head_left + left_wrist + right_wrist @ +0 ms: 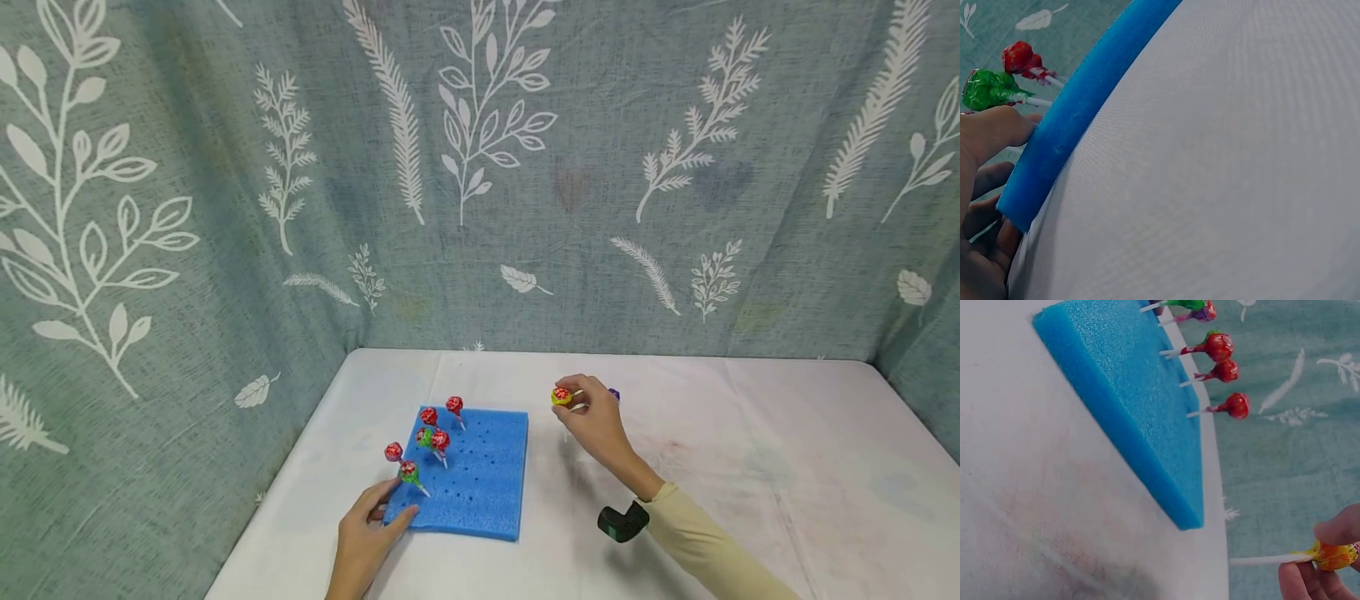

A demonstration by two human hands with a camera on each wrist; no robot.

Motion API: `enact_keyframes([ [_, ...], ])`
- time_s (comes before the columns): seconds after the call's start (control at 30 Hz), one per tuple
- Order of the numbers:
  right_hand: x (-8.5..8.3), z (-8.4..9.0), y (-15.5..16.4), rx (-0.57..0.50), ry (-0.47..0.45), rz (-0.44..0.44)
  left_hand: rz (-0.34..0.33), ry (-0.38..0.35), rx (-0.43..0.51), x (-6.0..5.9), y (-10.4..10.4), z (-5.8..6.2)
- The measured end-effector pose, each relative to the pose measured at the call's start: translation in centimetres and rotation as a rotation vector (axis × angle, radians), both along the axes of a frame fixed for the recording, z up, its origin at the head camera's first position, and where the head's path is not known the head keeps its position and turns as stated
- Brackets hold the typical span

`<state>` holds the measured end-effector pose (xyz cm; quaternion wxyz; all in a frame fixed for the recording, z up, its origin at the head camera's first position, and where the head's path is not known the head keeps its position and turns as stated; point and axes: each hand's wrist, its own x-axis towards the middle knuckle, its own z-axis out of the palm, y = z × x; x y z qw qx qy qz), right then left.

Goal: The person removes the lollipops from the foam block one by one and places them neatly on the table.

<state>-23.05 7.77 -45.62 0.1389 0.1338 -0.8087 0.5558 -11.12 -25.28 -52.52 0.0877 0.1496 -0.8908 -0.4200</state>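
Observation:
A yellow-wrapped lollipop (561, 397) is pinched by its head between the thumb and fingers of my right hand (596, 421), raised to the right of the blue foam board (495, 492). Its white stick (1263, 560) points toward the board side in the right wrist view. My left hand (363, 533) grips the board's near left corner, thumb on top and fingers along the side. Several lollipops stand in the board's left part, among them a red one (454, 405) at the back and a green-and-red one (408, 472) near my left fingers. Rows of small holes dot the board.
A small purple-wrapped thing (614, 393) shows partly from behind my right hand. A black wrist device (624, 522) sits at my right sleeve. The white-covered table (750, 467) ends at a leaf-patterned green curtain (600, 250).

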Motion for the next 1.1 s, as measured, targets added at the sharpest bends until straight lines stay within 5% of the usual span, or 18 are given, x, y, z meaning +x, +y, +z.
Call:
enact_keyframes([
  [1.1,-0.6,-0.8,3.4,0.056,-0.086,-0.122,-0.018,0.0,0.002,0.2,-0.1,-0.1],
])
